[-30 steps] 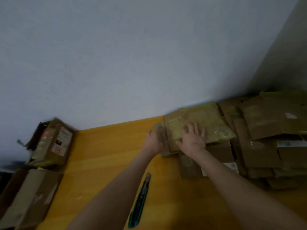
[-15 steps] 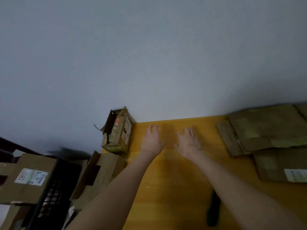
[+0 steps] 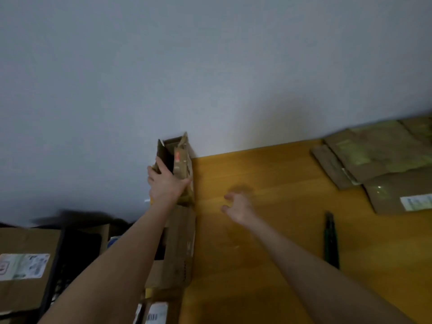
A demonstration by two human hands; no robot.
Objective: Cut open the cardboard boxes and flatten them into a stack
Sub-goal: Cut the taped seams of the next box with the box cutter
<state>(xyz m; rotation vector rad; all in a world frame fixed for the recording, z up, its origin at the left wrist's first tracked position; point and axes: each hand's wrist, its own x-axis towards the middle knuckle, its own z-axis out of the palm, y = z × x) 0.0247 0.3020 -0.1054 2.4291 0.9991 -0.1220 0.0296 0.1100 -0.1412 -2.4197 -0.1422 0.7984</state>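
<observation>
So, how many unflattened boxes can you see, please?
3: the tall box the left hand holds, the open box nearer, the labelled box far left; more may hide below.

The open box (image 3: pixel 181 164) that your left hand (image 3: pixel 166 183) grips is matt brown cardboard, creased and rough at its flaps. Your table (image 3: pixel 268 174) looks like yellow wood with a smooth, faintly shiny finish. The flattened boxes (image 3: pixel 378 146) on your right are dull, wrinkled cardboard with patches of shiny tape (image 3: pixel 360 157), and one carries a white paper label (image 3: pixel 416 202). Your utility knife (image 3: pixel 330 239) has a dark green body that looks like plastic. The wall (image 3: pixel 210 66) is matt.
</observation>
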